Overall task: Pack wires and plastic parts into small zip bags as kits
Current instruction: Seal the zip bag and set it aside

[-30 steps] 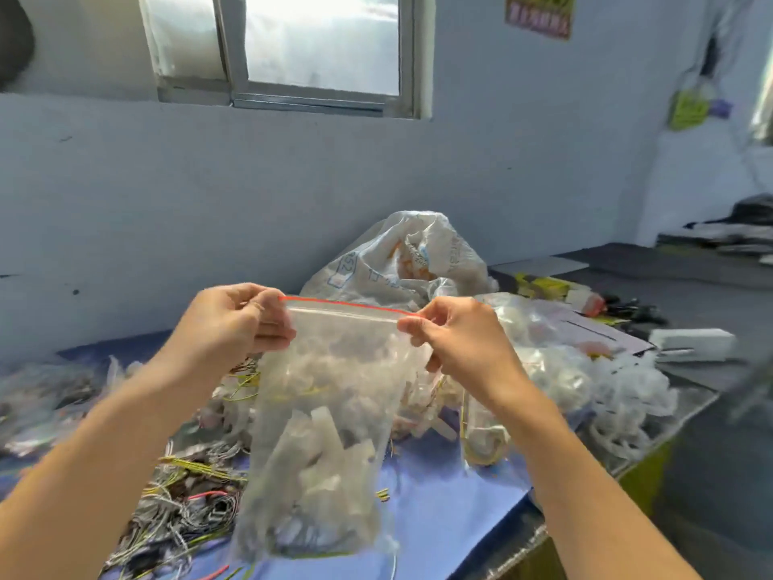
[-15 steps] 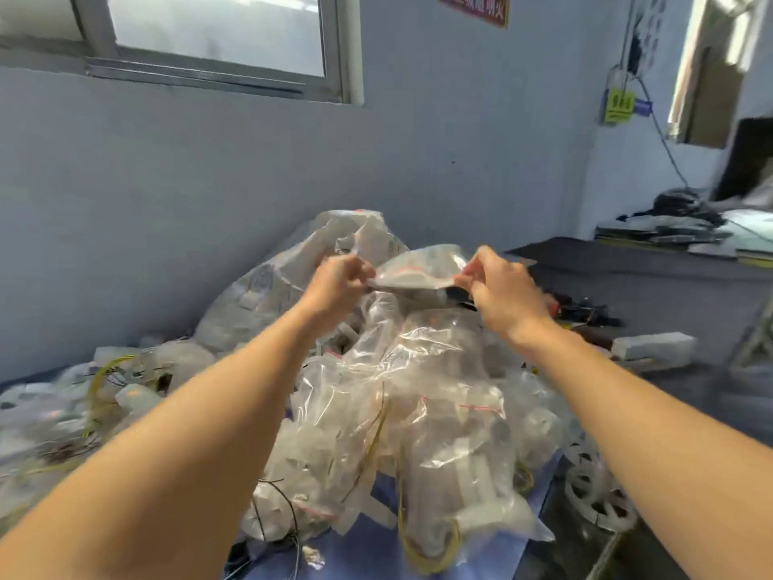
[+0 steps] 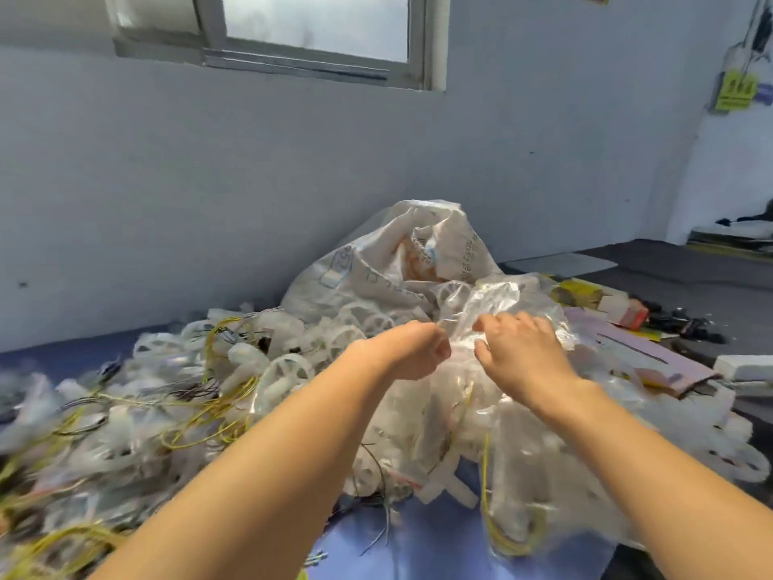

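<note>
Hovering over the pile of zip bags (image 3: 439, 416), the left hand (image 3: 412, 349) is curled, its hold unclear; the right hand (image 3: 523, 349) is laid loosely spread on it.

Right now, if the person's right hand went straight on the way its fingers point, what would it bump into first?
The crinkled clear bag just ahead of the right hand. Depth is unclear, and the fingertips may already touch it. Behind it stands the big white sack.
</note>
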Demonstrator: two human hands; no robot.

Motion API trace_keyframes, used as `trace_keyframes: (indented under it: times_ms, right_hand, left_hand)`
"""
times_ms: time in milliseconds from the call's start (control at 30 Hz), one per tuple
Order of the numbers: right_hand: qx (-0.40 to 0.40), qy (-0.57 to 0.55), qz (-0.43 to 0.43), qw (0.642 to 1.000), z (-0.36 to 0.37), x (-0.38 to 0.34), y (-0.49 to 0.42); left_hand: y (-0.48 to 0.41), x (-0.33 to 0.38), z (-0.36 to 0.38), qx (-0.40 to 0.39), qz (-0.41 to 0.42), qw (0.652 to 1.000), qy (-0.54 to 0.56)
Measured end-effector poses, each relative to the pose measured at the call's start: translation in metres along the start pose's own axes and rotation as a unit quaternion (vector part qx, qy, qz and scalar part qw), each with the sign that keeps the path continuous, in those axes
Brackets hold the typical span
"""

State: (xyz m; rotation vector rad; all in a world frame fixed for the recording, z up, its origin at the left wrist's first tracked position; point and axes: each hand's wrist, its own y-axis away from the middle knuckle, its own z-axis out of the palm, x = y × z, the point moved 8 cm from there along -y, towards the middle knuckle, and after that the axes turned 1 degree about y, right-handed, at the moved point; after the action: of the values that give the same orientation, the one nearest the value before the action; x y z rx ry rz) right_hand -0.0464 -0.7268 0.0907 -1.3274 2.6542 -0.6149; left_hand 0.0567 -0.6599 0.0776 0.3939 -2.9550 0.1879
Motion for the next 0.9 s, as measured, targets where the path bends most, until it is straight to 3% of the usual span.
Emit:
trace_keyframes:
  times_ms: [167, 300, 467, 700, 800, 900]
  right_hand:
    - [0.021, -0.053, -0.065, 0.996, -0.03, -0.111, 0.019]
    - [0.015, -0.112, -0.148, 0.982, -0.044, -0.23, 0.058]
    - [0.001, -0.196, -0.263, 0.945, -0.056, -0.391, 0.129]
    - [-0.098, -0.258, -0.351, 0.895, -0.04, -0.563, 0.238]
    - [-0.138, -0.266, -0.37, 0.879, -0.024, -0.595, 0.271]
    - [-0.129, -0.273, -0.375, 0.877, -0.018, -0.604, 0.282]
  left_hand:
    - [0.105, -0.042, -0.034, -0.039, -0.054, 0.996, -0.05]
    - [0.223, -0.104, -0.049, -0.077, -0.146, 0.983, -0.076]
    - [0.404, -0.19, -0.046, -0.117, -0.281, 0.953, 0.0]
    - [0.602, -0.254, -0.043, -0.035, -0.439, 0.895, 0.067]
    - [0.659, -0.278, -0.051, 0.028, -0.504, 0.862, 0.043]
    - [0.706, -0.303, -0.062, 0.082, -0.555, 0.827, -0.031]
